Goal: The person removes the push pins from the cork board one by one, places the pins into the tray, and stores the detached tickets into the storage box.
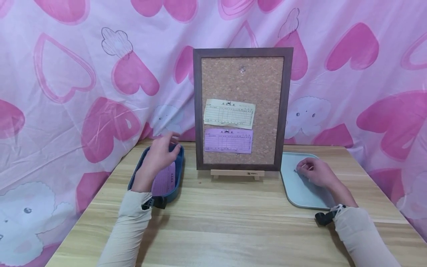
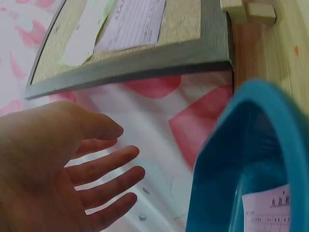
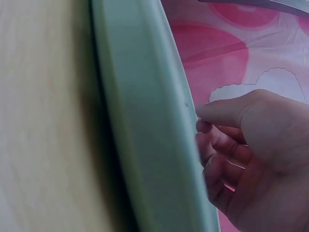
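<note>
My left hand [image 1: 162,150] hovers over the blue bin [image 1: 179,168], fingers apart and holding nothing. Inside that bin lies a purple paper slip [image 1: 164,181]. Over the pale green tray [image 1: 297,196], my right hand [image 1: 315,171] has thumb and fingertips drawn together at a small shiny pushpin [image 1: 295,171]. Between the hands stands a framed cork board [image 1: 267,111]. A pale yellow slip [image 1: 229,114] is pinned on it, with a purple slip [image 1: 228,141] pinned just below. Near the board's top sits a shiny pin or pins [image 1: 242,69].
A small wooden easel stand [image 1: 237,173] supports the board on the wooden table [image 1: 233,226]. A pink heart-patterned curtain [image 1: 73,44] hangs behind and along the sides. The bin is left of the board, the tray right of it.
</note>
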{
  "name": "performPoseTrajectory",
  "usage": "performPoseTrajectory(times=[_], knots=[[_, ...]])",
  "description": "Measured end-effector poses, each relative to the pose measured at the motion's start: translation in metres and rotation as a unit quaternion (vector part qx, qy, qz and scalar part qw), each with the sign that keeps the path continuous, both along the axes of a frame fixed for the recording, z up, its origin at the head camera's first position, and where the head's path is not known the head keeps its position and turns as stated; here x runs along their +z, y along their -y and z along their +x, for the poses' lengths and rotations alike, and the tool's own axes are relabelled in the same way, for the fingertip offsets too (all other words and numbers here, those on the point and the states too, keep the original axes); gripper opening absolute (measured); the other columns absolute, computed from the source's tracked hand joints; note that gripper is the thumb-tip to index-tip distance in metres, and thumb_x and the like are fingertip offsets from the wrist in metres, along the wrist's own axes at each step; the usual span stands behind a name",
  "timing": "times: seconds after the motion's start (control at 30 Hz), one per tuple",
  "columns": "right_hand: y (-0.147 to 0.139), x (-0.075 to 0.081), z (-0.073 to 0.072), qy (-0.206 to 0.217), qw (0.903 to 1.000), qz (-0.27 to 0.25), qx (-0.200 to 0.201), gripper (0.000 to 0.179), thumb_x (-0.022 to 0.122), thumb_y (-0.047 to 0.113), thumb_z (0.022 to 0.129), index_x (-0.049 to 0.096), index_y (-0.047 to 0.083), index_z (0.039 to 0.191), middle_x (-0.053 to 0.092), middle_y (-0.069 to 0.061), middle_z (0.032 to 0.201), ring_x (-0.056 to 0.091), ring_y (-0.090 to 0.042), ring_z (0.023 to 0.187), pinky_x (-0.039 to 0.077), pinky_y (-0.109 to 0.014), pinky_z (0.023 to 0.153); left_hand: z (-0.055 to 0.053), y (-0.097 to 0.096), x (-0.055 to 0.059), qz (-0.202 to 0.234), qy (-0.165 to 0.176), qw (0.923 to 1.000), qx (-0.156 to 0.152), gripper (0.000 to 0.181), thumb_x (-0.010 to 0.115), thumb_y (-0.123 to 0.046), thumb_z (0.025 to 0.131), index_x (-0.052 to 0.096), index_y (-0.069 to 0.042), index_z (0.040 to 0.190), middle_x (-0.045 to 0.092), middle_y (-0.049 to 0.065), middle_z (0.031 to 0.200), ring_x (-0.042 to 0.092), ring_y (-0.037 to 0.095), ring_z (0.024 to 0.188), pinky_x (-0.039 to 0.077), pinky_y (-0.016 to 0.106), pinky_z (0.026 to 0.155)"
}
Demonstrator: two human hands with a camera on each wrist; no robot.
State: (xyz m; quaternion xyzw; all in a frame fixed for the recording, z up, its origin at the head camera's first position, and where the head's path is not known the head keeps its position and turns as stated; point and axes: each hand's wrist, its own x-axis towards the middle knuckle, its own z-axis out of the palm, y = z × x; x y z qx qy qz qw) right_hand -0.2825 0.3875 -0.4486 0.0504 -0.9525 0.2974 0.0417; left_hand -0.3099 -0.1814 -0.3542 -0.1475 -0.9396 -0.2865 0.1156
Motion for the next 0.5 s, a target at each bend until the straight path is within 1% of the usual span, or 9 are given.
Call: performPoseTrajectory(times=[0.1,0.23,0.3,0.37,0.43,0.5], knots=[[0.001,0.005,0.001,-0.007,0.9999,-0.012,-0.007,0.02,0.07,0.015,0.104,0.072,0.001,0.119,0.07,-0.013,0.1,0.061,-0.021,0.089,0.051,-0.026,0.068,0.001,-0.007,0.001,0.003,-0.015,0.9999,-0.006,0.036,0.066,-0.016,0.105,0.061,-0.008,0.139,0.075,0.018,0.129,0.071,0.038,0.123,0.061,0.055,0.099],[0.006,0.015,0.002,-0.033,0.999,-0.019,-0.021,0.027,0.066,0.025,0.108,0.071,0.003,0.122,0.072,-0.017,0.108,0.064,-0.027,0.095,0.053,-0.025,0.071,0.002,-0.015,0.003,0.02,-0.045,0.9985,-0.023,0.033,0.066,-0.013,0.104,0.065,-0.006,0.136,0.075,0.016,0.129,0.072,0.035,0.121,0.059,0.054,0.104],[0.01,0.021,0.003,-0.052,0.9979,-0.022,-0.032,0.03,0.065,0.029,0.109,0.071,0.003,0.123,0.073,-0.019,0.113,0.065,-0.031,0.099,0.053,-0.024,0.072,0.004,-0.019,0.003,0.031,-0.056,0.9975,-0.031,0.033,0.066,-0.013,0.104,0.065,-0.007,0.136,0.074,0.014,0.133,0.072,0.034,0.122,0.058,0.054,0.106],[0.014,0.027,0.004,-0.079,0.9959,-0.024,-0.039,0.032,0.064,0.03,0.109,0.07,0.003,0.125,0.073,-0.02,0.117,0.066,-0.035,0.102,0.053,-0.023,0.072,0.006,-0.023,0.004,0.038,-0.066,0.9965,-0.034,0.033,0.067,-0.013,0.105,0.066,-0.008,0.137,0.073,0.013,0.135,0.071,0.033,0.122,0.057,0.053,0.107],[0.02,0.033,0.005,-0.11,0.9925,-0.034,-0.043,0.03,0.065,0.027,0.109,0.069,0.002,0.125,0.073,-0.022,0.118,0.067,-0.037,0.102,0.052,-0.02,0.071,0.007,-0.026,0.004,0.045,-0.074,0.9957,-0.036,0.033,0.067,-0.013,0.105,0.066,-0.007,0.138,0.073,0.013,0.136,0.071,0.032,0.123,0.058,0.053,0.107],[0.026,0.038,0.006,-0.139,0.9882,-0.044,-0.046,0.029,0.066,0.023,0.108,0.068,0.001,0.126,0.072,-0.022,0.119,0.068,-0.038,0.102,0.05,-0.015,0.072,0.008,-0.029,0.005,0.051,-0.089,0.994,-0.037,0.033,0.067,-0.013,0.105,0.066,-0.006,0.137,0.073,0.014,0.135,0.071,0.032,0.122,0.058,0.052,0.106]])
